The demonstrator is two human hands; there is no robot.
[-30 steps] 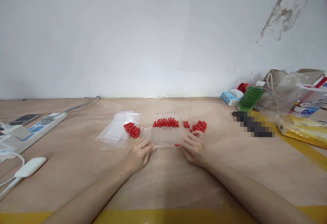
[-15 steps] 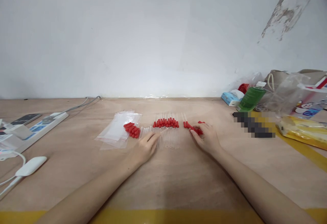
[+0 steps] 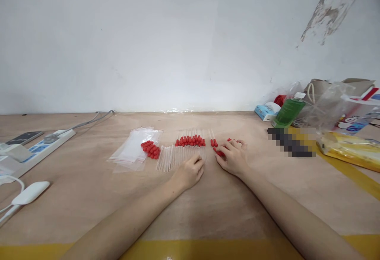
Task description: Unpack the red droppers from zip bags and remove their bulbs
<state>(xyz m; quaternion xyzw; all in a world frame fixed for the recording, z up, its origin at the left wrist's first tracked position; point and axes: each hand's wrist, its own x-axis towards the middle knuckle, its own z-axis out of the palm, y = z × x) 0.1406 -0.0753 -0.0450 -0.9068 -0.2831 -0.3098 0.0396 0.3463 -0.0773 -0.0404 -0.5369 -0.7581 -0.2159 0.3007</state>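
Note:
My left hand (image 3: 191, 171) has its fingers curled together at the right end of a row of clear glass tubes (image 3: 168, 159); what is inside them, if anything, is hidden. My right hand (image 3: 234, 158) curves over several red rubber bulbs (image 3: 219, 152), its thumb and fingers closed around them and covering most of the pile. Behind the loose tubes lies a row of droppers (image 3: 190, 140), red bulbs toward me. Two more droppers (image 3: 213, 143) lie just right of that row. Another cluster of red-bulbed pieces (image 3: 151, 149) rests on the clear zip bags (image 3: 130, 147).
At left are a power strip (image 3: 44, 149), a phone (image 3: 25, 137) and a white corded device (image 3: 31, 192). A green bottle (image 3: 289, 111), a tissue pack (image 3: 265, 112), plastic bags and a yellow packet (image 3: 350, 149) crowd the right. Yellow tape (image 3: 166, 249) runs along the front edge.
My left hand has moved right and toward me along the glass tubes, its fingers now more curled. My right hand has shifted slightly left, still over the red bulbs. The view has turned slightly.

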